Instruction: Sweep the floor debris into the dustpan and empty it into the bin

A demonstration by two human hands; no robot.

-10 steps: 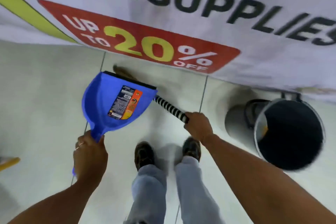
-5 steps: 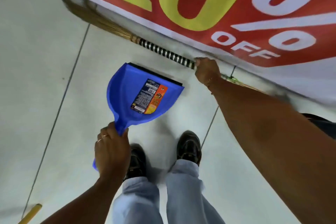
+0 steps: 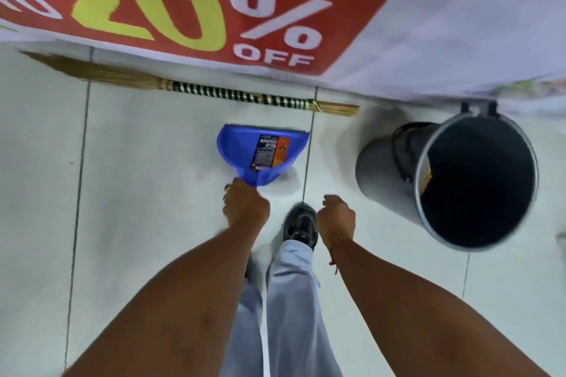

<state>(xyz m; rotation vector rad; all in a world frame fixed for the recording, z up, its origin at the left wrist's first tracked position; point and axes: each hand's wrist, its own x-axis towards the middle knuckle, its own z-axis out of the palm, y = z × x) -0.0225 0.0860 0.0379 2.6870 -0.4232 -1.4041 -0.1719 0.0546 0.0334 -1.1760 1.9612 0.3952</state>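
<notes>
- The broom (image 3: pixel 190 89) lies flat on the floor along the banner's (image 3: pixel 196 9) foot
- The left hand (image 3: pixel 245 205) grips the blue dustpan's (image 3: pixel 260 156) handle
- The right hand (image 3: pixel 336 216) hangs loosely curled, holding nothing
- The grey bin (image 3: pixel 398 174) stands rightmost

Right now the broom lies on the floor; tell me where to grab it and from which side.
Take the broom by its black-and-white banded handle, near the bare stick end on the right. It lies flat along the foot of the banner, bristles pointing left, so come down from above on the near side. The empty right hand looks nearest; the left hand holds the blue dustpan.
</notes>
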